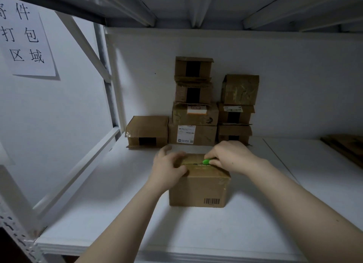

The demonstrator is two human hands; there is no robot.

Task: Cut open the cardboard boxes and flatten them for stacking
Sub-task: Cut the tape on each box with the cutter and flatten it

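Observation:
A small brown cardboard box (199, 190) with a barcode on its front stands on the white shelf (117, 213) in front of me. My left hand (170, 167) lies on the box's top left part, fingers spread over the flap. My right hand (230, 156) grips a green cutter (206, 161), whose tip sits at the seam running across the box's top. A short dark gap shows along that seam. The cutter's blade is hidden.
Several cardboard boxes (193, 113) are stacked against the back wall, one more box (147, 132) to their left. Flattened cardboard (347, 147) lies at the far right of the shelf. A metal rack frame (110, 97) and a paper sign (25, 39) are on the left.

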